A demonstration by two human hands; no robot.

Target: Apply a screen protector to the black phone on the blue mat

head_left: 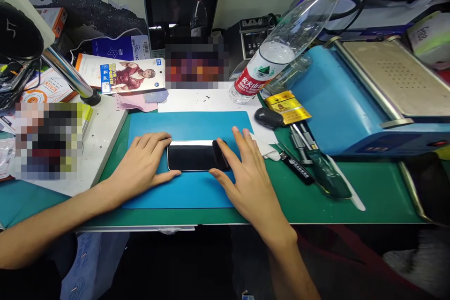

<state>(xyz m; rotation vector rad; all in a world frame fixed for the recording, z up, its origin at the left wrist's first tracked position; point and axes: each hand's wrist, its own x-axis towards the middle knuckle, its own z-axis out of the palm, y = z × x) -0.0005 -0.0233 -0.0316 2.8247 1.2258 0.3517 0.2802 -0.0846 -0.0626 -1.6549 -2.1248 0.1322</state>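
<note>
A smartphone [191,157] lies flat on a blue mat [158,194], its dark screen up and a bright strip along the far edge. My left hand [144,161] grips the phone's left end, with fingers at the far corner and the thumb by the near edge. At the other end, my right hand [248,180] spans the phone between index finger and thumb. The remaining fingers of that hand stretch away past the phone. Part of its right end is hidden under the right hand.
To the right stand a water bottle [262,68] and a blue machine with a metal plate [383,75]. Nearer lie a black earbud case [268,117], a gold box [288,107] and a green-handled tool [328,176]. A white stand base [101,150] is at left; a tablet-like screen [181,14] stands behind.
</note>
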